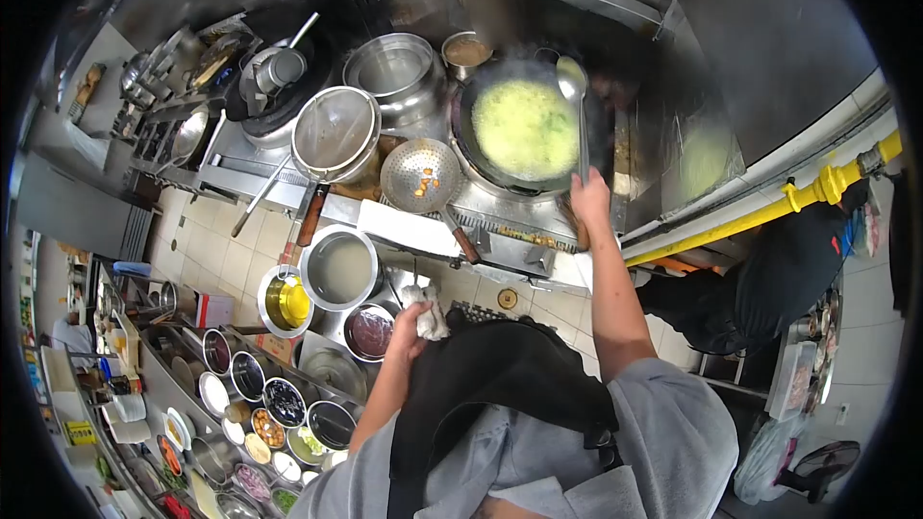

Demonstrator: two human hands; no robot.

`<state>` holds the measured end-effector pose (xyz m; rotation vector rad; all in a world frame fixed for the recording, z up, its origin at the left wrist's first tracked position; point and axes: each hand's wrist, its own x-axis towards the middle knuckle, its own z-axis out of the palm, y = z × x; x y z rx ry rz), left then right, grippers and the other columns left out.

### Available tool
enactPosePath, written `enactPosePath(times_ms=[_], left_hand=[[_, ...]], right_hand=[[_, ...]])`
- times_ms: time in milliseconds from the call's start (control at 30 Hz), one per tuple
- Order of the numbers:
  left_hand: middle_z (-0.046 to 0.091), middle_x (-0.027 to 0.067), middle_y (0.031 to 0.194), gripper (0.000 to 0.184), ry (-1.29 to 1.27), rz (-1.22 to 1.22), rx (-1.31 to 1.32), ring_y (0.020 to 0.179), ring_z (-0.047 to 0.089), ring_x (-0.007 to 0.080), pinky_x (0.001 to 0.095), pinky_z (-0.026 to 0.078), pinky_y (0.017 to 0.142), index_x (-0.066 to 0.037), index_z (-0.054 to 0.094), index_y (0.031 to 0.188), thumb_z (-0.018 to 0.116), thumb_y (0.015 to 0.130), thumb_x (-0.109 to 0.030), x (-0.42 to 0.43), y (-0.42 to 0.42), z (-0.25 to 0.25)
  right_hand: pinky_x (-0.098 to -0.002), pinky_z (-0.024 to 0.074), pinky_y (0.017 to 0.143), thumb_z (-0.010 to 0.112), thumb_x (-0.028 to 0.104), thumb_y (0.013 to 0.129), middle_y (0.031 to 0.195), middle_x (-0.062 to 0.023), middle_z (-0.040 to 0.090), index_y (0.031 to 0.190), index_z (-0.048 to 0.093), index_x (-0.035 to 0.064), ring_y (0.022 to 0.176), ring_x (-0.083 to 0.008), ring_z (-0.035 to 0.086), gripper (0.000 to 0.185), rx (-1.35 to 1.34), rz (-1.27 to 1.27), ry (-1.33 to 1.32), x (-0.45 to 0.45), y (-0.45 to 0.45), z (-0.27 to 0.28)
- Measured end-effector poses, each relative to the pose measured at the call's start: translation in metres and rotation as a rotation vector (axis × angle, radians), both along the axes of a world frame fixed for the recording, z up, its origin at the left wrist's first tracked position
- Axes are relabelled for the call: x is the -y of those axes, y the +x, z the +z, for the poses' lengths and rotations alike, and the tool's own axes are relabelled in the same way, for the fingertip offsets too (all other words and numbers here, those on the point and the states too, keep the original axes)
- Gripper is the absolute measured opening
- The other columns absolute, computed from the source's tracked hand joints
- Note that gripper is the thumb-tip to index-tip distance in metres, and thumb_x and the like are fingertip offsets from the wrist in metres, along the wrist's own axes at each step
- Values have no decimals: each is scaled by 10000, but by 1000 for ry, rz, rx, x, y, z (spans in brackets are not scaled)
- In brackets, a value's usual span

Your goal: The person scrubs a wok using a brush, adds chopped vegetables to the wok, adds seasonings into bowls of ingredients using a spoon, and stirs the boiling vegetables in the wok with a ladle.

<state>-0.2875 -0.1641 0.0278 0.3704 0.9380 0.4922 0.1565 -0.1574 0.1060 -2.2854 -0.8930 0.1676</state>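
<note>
My right hand (589,200) is closed around the long handle of a steel ladle (571,86). The ladle's bowl is at the far right rim of a large dark wok (468,139). Pale yellow-green liquid (519,125) bubbles and steams in the wok, with darker green bits at its right. Close to my apron, my left hand (408,332) grips a crumpled white cloth (432,315). Left of the wok, a perforated strainer (409,168) with a wooden handle holds several orange pieces.
A mesh strainer (335,130) and a large steel pot (389,67) stand on the stove. Below are a pot of cloudy liquid (341,269) and a bowl of yellow oil (288,302). A yellow pipe (750,221) runs along the right; a person in dark clothing (779,279) is beneath it.
</note>
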Motion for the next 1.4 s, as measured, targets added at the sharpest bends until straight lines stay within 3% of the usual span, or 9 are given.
enactPosePath(times_ms=[300, 467, 500, 567, 633, 767, 1000, 1100, 1400], left_hand=[[669, 103, 887, 334, 240, -326, -120, 702, 674, 198, 315, 553, 539, 8, 599, 1087, 632, 810, -177, -34, 48, 28], [676, 137, 971, 386, 130, -327, -5, 792, 684, 228, 358, 573, 676, 20, 575, 1138, 603, 836, -219, -31, 77, 16], [674, 141, 977, 381, 65, -268, 74, 837, 685, 244, 386, 576, 749, 24, 574, 1141, 600, 843, -212, -29, 80, 12], [669, 145, 986, 370, 39, -270, 112, 894, 676, 268, 424, 550, 849, 28, 572, 1144, 594, 857, -205, -19, 78, 8], [668, 144, 969, 365, 41, -266, 112, 867, 677, 265, 418, 560, 817, 27, 574, 1139, 602, 857, -202, -9, 77, 8], [669, 135, 948, 334, 78, -219, 12, 833, 675, 246, 399, 565, 767, 14, 586, 1116, 628, 874, -212, 10, 73, 24], [663, 88, 885, 286, 151, -226, -197, 741, 671, 201, 361, 569, 616, -3, 596, 1069, 657, 848, -174, 21, 74, 45], [659, 96, 863, 259, 96, -81, -105, 737, 670, 220, 372, 568, 640, -5, 598, 1044, 637, 843, -164, 25, 79, 39], [649, 99, 845, 241, 97, -77, -93, 724, 661, 241, 397, 563, 672, -14, 594, 1026, 626, 841, -165, 35, 88, 35]], right_hand=[[-493, 542, 762, 598, 266, 918, 928, -346, 646, 1173, 574, -60, 877, -460, 662, 415, 26, -85, -142, 30, 42, -74], [-256, 368, 363, 603, 204, 960, 592, 16, 467, 920, 543, 53, 413, -104, 421, 168, -1215, 5, 314, -10, 7, -88], [-256, 368, 363, 603, 204, 960, 592, 16, 467, 920, 543, 53, 413, -104, 421, 168, -1217, 10, 316, -11, 11, -80], [-216, 318, 352, 591, 187, 969, 599, 32, 442, 944, 530, 64, 412, -61, 382, 140, -1983, 19, 398, -13, 17, -66], [-191, 292, 355, 583, 179, 976, 617, 41, 438, 983, 524, 60, 425, -26, 370, 133, -2002, 54, 393, -7, 12, -57], [-214, 293, 349, 596, 163, 965, 630, 39, 445, 994, 519, 54, 432, -38, 378, 136, -1863, 93, 327, 12, 0, -23], [-315, 417, 385, 605, 197, 943, 639, -46, 550, 976, 533, 0, 462, -141, 526, 213, -771, 247, -52, 24, 11, -21], [-499, 531, 682, 588, 202, 922, 804, -277, 661, 1031, 582, -16, 753, -445, 665, 244, 69, 196, -118, 36, 6, -26], [-493, 508, 817, 606, 213, 913, 981, -279, 657, 1147, 588, -8, 958, -472, 618, 322, -123, 462, -98, 43, 10, -48]])
